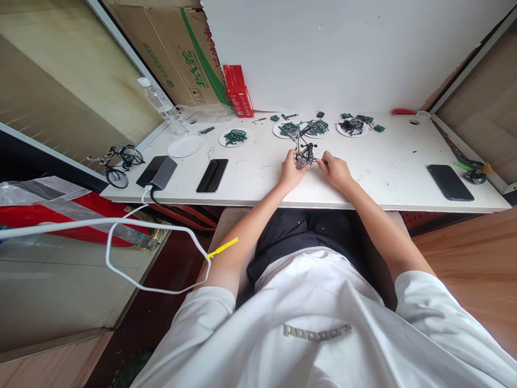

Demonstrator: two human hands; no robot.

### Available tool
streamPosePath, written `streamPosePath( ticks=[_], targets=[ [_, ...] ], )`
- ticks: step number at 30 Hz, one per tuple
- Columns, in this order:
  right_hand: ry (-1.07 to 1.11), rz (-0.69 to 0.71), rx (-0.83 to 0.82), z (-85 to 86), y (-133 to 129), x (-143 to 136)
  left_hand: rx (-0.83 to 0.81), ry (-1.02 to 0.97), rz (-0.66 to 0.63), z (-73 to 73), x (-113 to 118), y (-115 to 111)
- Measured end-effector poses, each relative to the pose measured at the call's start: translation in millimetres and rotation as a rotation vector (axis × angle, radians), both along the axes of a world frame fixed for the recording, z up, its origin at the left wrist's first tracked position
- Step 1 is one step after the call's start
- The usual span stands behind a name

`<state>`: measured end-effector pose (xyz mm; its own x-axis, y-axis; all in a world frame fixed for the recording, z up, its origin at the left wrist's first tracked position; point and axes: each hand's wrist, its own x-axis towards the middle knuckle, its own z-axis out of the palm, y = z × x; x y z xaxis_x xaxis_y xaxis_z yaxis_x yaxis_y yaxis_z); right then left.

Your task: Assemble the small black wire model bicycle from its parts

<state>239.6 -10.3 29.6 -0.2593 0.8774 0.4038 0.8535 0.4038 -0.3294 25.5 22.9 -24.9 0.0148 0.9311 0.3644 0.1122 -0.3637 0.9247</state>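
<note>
A small model bicycle frame (305,153) is steadied by the left hand (291,170) while a part is pinched onto it by the right hand (335,168), so fine alignment seems needed.

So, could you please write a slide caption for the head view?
Both hands, left hand and right hand, hold a small model bicycle over the white table.

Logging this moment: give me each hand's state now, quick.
Left hand: closed on the small bicycle model, gripping it from the left.
Right hand: fingertips pinched at the model's right side; what they hold cannot be told.
</note>
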Motion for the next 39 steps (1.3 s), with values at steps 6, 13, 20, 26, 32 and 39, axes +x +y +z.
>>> streamPosePath(
  ticks=[6, 13, 20, 26, 32, 39],
  targets=[
    [0.009, -0.036, 0.011, -0.9, 2, 1, -0.006, -0.004, -0.017, 1.4, 0, -2],
    [0.018, -0.055, -0.016, -1.1, 2, 0, -0.007, -0.003, 0.023, 6.2, 1, -4],
    [0.137, 0.051, -0.096, 7.2, -11, -3, 0.001, 0.027, 0.036, 10.7, 1, -7],
    [0.151, 0.092, -0.076, 3.7, -9, -2, 0.029, -0.003, 0.052, 17.6, 2, -10],
    [0.189, 0.157, -0.078, -1.0, -4, 0, 0.015, 0.000, 0.053, 8.6, 2, -3],
    [0.163, 0.121, -0.068, -2.6, 1, 4, -0.025, -0.028, 0.060, -4.1, 1, 5]
  ],
)
